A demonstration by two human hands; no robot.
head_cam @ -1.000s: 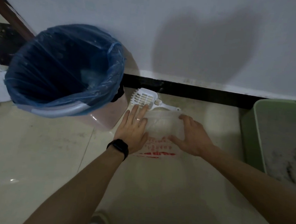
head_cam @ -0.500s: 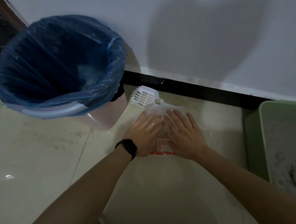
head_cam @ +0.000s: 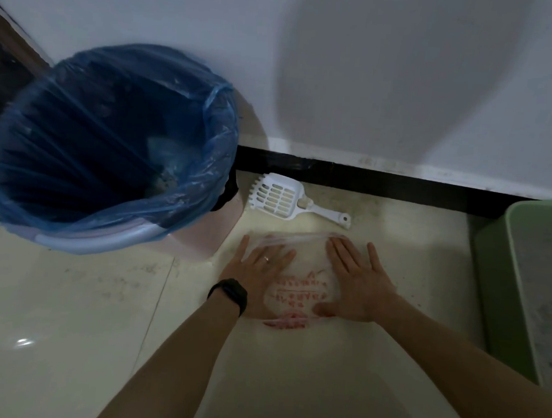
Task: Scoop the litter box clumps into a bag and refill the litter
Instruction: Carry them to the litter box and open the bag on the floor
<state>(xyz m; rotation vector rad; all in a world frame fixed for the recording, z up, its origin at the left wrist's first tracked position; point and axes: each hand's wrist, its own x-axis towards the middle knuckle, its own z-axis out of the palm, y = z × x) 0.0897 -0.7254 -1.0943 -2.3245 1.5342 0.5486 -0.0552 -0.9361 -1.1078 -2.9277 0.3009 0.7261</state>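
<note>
Pressing down on a clear plastic bag (head_cam: pixel 300 294) with red print, both hands lie spread flat, and the bag itself lies on the pale tiled floor (head_cam: pixel 68 309). The left hand (head_cam: pixel 258 272) covers the bag's left part, palm down, fingers straight and fanned, gripping nothing. It wears a ring (head_cam: pixel 266 258), and a black band (head_cam: pixel 229 294) sits on the wrist. The right hand (head_cam: pixel 357 285) covers the bag's right part the same way, fingers straight, thumb stretched along the bag's near edge. Between the two hands the red lettering shows, too blurred to read.

Just beyond the bag, toward the wall (head_cam: pixel 182 25), a white slotted litter scoop (head_cam: pixel 278 197) lies on the floor, apart from the bag, its handle pointing right. Beyond the bag and to its left stands a pink bin (head_cam: pixel 214 237) with a blue liner (head_cam: pixel 219 134) pulled over its rim, near the bag's far left corner but not touching it. To the right of the bag, well apart, stands the green litter box (head_cam: pixel 496 287), only its left side in sight, with grey litter (head_cam: pixel 548 274) in it. Beyond the bag and the scoop, a black skirting strip (head_cam: pixel 367 179) runs along the foot of the white wall.
</note>
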